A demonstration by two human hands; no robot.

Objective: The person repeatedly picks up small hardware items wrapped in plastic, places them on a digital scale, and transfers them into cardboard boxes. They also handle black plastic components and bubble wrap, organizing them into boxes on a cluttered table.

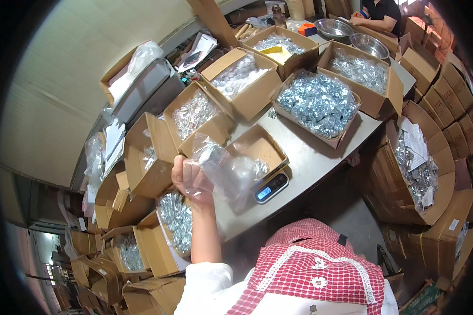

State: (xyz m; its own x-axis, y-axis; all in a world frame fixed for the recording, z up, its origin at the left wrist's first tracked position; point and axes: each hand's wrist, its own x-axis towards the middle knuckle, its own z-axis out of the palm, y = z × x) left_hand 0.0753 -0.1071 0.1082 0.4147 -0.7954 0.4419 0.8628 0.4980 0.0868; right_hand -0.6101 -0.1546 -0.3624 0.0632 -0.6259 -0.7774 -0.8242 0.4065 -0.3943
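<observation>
My left hand [193, 179] is closed, fingers curled round the gathered film of a clear plastic bag [220, 170]. The bag spreads to the right of the hand, across the near left side of a small open cardboard box [257, 142]. Shiny small parts show through plastic near that box's front corner; whether they lie in the bag or in the box, I cannot tell. A digital scale [272, 187] with a lit blue display sticks out from under the box, close to the table's front edge. My right hand does not show.
On the white table [310, 168] stand cartons of bagged metal parts, such as a shallow box [320, 137] behind the scale. Steel bowls [333, 29] are farther back, near another person [381, 18]. More cartons [157, 252] crowd the left; a large carton [373, 178] is at right.
</observation>
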